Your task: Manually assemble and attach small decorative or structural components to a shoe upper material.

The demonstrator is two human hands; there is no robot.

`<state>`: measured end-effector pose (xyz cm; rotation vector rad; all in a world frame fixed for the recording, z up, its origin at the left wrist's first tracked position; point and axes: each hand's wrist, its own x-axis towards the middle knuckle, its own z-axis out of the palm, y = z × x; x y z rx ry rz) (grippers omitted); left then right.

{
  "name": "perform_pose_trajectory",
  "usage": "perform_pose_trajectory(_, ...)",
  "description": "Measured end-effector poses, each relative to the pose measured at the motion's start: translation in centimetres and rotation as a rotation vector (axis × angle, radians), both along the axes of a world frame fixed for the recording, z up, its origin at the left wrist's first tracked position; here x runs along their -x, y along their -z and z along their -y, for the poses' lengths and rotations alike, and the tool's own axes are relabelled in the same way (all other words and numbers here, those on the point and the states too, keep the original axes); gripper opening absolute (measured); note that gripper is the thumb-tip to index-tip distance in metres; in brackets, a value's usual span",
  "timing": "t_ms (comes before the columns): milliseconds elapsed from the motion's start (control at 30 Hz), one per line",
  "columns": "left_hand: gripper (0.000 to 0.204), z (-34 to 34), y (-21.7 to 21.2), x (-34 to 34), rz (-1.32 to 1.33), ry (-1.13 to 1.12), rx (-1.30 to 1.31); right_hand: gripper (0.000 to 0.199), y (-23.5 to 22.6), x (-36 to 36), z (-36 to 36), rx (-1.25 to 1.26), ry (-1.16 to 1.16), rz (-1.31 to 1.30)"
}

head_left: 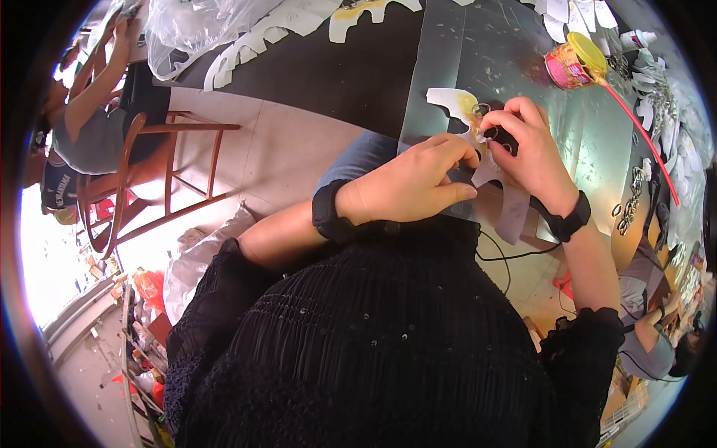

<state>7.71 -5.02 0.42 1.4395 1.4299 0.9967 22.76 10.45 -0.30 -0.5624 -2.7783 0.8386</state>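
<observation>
A white cut strip (451, 101) with curved tabs and a yellowish stain lies at the near edge of the table, and its lower part hangs over my lap. Small metal rings (482, 110) sit along it. My right hand (532, 146) is closed, with thumb and index pinching a tab of the strip beside a ring. Just left of it, my left hand (415, 178) reaches in with its index near the strip. Its thumb stays apart from the fingers, and I see nothing between them. My fingers partly cover the strip's middle.
A tub (567, 69) with yellow on top has a long red-handled stick (644, 128) across it. More metal rings (632, 196) lie at the right edge. White strips (265, 33) and a clear plastic bag (196, 33) are at the back left. A person (97, 142) sits near a wooden chair (202, 127).
</observation>
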Motion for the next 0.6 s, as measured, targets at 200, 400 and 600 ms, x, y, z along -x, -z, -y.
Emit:
perform_pose_trajectory(200, 0.042, -0.3, -0.6, 0.3, 0.401, 0.011, 0.316, 0.024, 0.8, 0.0, 1.0, -0.002, 0.093, -0.028)
perform_pose_trajectory(400, 0.044, -0.5, -1.4, 0.3, 0.325, -0.107, 0.346, 0.025, 1.7, -0.2, 2.5, -0.084, 0.243, -0.050)
perform_pose_trajectory(600, 0.042, -1.4, -0.9, -0.6, 0.107, -0.120, 0.299, 0.024, 2.0, -0.1, 3.5, -0.120, 0.363, -0.009)
